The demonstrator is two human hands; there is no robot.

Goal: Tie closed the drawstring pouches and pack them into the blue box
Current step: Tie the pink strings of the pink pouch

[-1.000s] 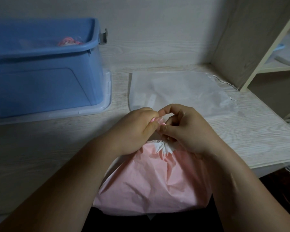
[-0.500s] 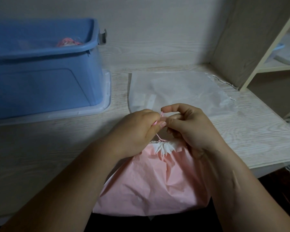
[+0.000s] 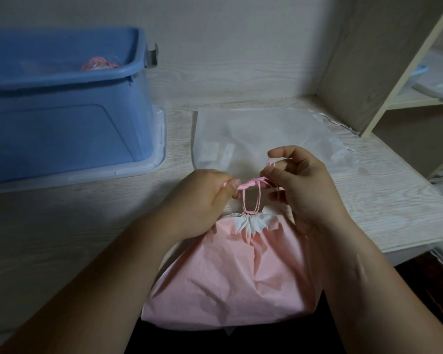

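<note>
The blue box [image 3: 62, 118] sits far left on the table [image 3: 62, 238] (pink strands [image 3: 99, 63] show inside). The left hand [image 3: 200, 203] pinches one end of the pink drawstring [image 3: 252, 192] above the gathered pouch [image 3: 240, 272] at the near table edge; the right hand [image 3: 304, 185] pinches the other end
</note>
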